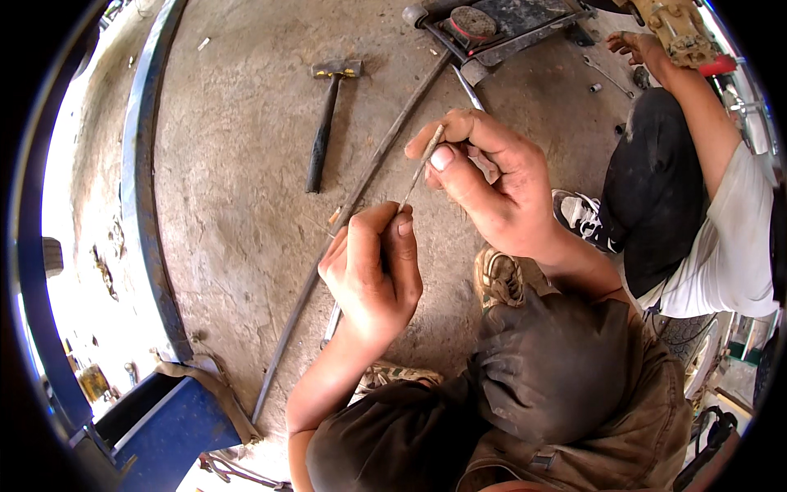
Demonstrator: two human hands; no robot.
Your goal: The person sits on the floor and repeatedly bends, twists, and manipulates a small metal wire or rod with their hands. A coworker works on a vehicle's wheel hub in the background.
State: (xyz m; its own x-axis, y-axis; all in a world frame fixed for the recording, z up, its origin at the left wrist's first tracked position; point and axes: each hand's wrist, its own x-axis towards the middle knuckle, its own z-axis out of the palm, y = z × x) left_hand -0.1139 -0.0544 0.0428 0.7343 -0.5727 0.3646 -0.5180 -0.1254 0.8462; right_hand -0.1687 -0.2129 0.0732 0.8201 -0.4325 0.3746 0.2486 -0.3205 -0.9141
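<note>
Bare, stained concrete floor (234, 172) spreads below me, with one blue metal beam (141, 172) running down its left side. I count one hammer (326, 123) lying there, its head farthest from me, and one long bar (381, 154) slanting across the floor. Near the top sits one dark wheeled frame (525, 23); at right crouches one co-worker (713, 254).

One thin rod is up in front of my knees, right of the hammer, and both my hands have it. My left hand (373, 266) pinches the lower end, thumb against a bent forefinger; my right hand (504, 184) pinches the upper part, thumb and forefinger closed, other fingers loosely curled. The rod (414, 182) points away from me, leaning right, its thicker, rough end uppermost; its long axis runs nearly parallel to the bar.
</note>
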